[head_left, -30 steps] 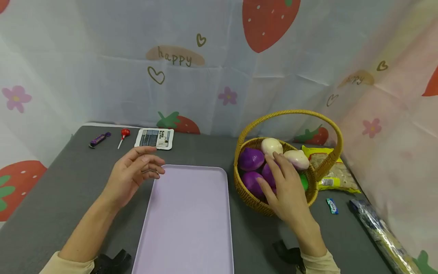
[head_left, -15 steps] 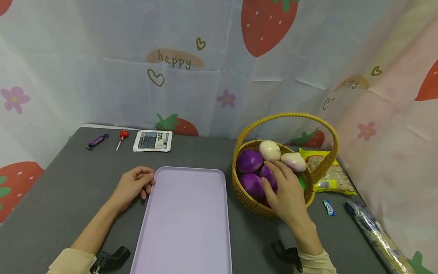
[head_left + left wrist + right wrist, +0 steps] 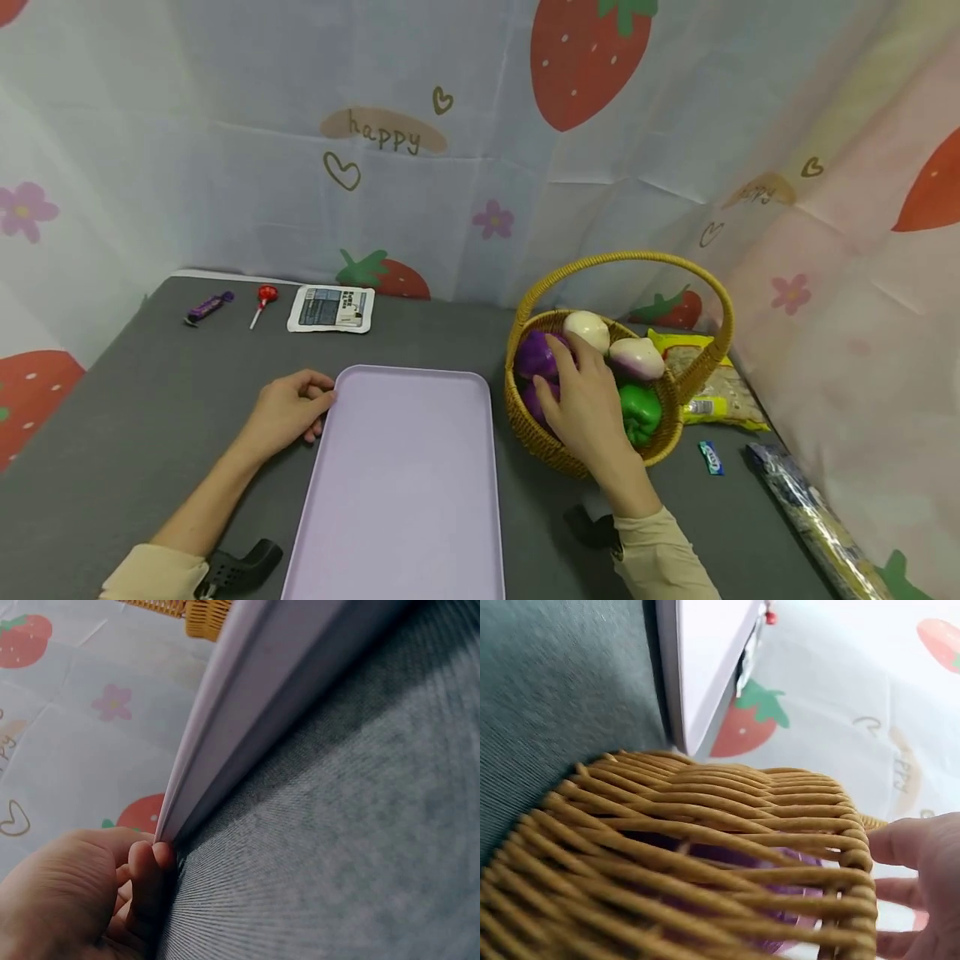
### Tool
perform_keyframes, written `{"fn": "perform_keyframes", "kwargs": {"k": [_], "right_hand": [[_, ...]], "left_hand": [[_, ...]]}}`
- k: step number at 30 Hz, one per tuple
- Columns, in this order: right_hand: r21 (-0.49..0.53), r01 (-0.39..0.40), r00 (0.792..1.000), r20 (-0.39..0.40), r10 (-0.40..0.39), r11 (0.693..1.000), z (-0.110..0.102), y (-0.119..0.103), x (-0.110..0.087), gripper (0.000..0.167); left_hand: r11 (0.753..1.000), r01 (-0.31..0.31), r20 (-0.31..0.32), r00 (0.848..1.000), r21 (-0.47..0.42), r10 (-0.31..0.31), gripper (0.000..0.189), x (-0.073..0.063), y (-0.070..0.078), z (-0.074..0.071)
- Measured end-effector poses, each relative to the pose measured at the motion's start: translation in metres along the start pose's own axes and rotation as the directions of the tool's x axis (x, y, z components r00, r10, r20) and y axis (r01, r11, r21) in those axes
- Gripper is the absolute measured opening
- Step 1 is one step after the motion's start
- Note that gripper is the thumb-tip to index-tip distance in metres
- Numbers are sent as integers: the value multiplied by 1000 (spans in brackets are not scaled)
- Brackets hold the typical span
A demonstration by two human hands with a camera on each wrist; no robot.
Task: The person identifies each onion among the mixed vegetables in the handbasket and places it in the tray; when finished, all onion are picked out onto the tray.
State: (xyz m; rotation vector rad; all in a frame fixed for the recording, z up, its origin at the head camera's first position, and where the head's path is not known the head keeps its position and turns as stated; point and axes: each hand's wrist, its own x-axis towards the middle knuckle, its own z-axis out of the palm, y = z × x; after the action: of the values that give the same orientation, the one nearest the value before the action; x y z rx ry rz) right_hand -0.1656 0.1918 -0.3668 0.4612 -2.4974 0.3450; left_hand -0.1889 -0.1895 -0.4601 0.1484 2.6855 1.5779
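My left hand (image 3: 288, 412) pinches the far-left rim of a lilac rectangular tray (image 3: 401, 492); the left wrist view shows its thumb and fingertips at the tray's edge. My right hand (image 3: 588, 408) is over a yellow wicker basket (image 3: 525, 429), fingers spread and slightly bent. Its fingertips reach a purple onion (image 3: 534, 357), and its thumb is near a lower purple onion, mostly covered. A white onion (image 3: 587, 332), a white vegetable with purple tinge (image 3: 637, 358) and a green bell pepper (image 3: 641, 412) also lie in the basket. In the right wrist view, woven cane hides most of the contents.
Behind the tray lie a purple-wrapped candy (image 3: 207, 308), a red lollipop (image 3: 266, 297) and a white packet (image 3: 332, 309). A yellow food bag (image 3: 723, 392), small blue packet (image 3: 711, 458) and long shiny package (image 3: 817, 517) lie right of the basket, whose tall handle (image 3: 630, 258) arches overhead.
My left hand has come down and right onto the tray's rim. The right hand has shifted left across the basket, from the middle onions to the left ones, uncovering the green pepper.
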Motion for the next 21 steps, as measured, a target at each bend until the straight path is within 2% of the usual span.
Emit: {"fn": "perform_keyframes", "kwargs": {"k": [5, 8, 10, 15, 21], "right_hand": [[-63, -83, 986, 143, 91, 995, 6, -4, 14, 61], [-109, -96, 977, 181, 115, 989, 12, -4, 15, 60], [-132, -83, 982, 161, 104, 988, 16, -3, 15, 59], [-148, -47, 997, 54, 56, 988, 23, -1, 13, 59], [-80, -66, 996, 55, 71, 995, 19, 0, 12, 64]], "left_hand": [[1000, -3, -2, 1000, -2, 3, 25, 0, 0, 1], [1000, -8, -6, 1000, 3, 8, 25, 0, 0, 1], [1000, -11, -7, 1000, 6, 11, 24, 0, 1, 1], [1000, -16, -8, 1000, 3, 16, 23, 1, 2, 2], [1000, -12, -9, 1000, -2, 12, 23, 0, 1, 2]]}}
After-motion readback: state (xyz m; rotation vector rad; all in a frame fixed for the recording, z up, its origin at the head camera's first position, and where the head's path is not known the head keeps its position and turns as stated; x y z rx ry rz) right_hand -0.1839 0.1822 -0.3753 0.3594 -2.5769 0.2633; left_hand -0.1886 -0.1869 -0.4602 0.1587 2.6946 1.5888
